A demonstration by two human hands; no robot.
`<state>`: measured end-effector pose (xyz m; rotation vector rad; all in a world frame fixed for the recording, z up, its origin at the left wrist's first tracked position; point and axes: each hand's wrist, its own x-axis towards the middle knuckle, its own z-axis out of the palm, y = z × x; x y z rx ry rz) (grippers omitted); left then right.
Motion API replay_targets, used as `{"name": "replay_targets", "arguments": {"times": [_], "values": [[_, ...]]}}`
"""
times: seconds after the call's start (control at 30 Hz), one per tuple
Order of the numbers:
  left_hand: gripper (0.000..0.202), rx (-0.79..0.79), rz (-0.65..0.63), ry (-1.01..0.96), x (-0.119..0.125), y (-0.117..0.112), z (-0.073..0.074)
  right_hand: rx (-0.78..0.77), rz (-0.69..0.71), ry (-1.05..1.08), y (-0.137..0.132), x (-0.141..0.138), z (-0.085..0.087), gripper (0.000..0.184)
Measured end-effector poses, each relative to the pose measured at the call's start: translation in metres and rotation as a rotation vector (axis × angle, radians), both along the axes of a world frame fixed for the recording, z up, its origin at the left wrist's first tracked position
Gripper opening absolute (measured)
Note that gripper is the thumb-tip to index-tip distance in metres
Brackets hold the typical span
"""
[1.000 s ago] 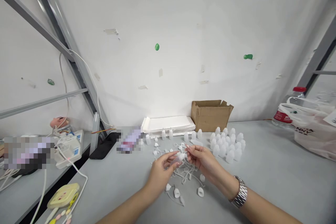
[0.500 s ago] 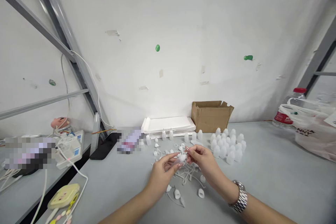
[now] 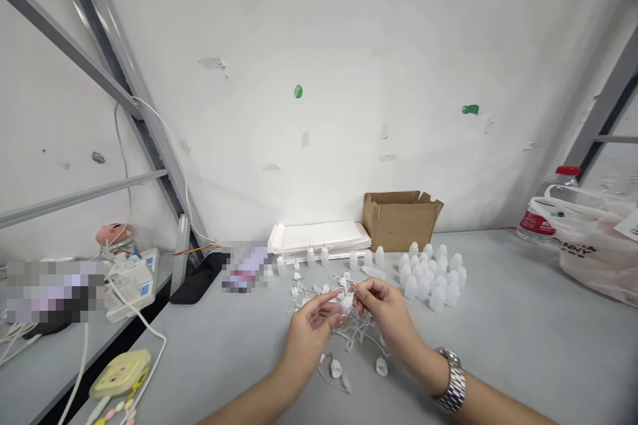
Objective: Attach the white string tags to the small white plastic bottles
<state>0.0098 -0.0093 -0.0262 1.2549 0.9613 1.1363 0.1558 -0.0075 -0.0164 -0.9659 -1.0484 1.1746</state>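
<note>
A small translucent bottle (image 3: 341, 309) is gripped in the left hand (image 3: 310, 320), thumb and fingers closed about it — its white top (image 3: 347, 302) is pinched by the right hand (image 3: 379, 300), fingertips drawn together — above scattered white caps (image 3: 335, 368) on the grey table (image 3: 224, 345).

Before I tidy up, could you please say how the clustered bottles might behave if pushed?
The clustered bottles look like translucent plastic, so probably light. Standing upright and close together, they might topple one another. Rounded sides suggest rolling.
</note>
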Motion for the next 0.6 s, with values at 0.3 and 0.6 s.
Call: {"name": "replay_targets", "arguments": {"times": [0.3, 0.6], "values": [[0.036, -0.030, 0.023, -0.038, 0.0017, -0.0024, -0.0018, -0.045, -0.036, -0.039, -0.0023, -0.0040, 0.0010, 0.044], [0.034, 0.007, 0.012, -0.008, 0.0007, 0.0012, 0.0014, -0.027, -0.008, -0.026, -0.0008, -0.0041, -0.0037, 0.041]]}}
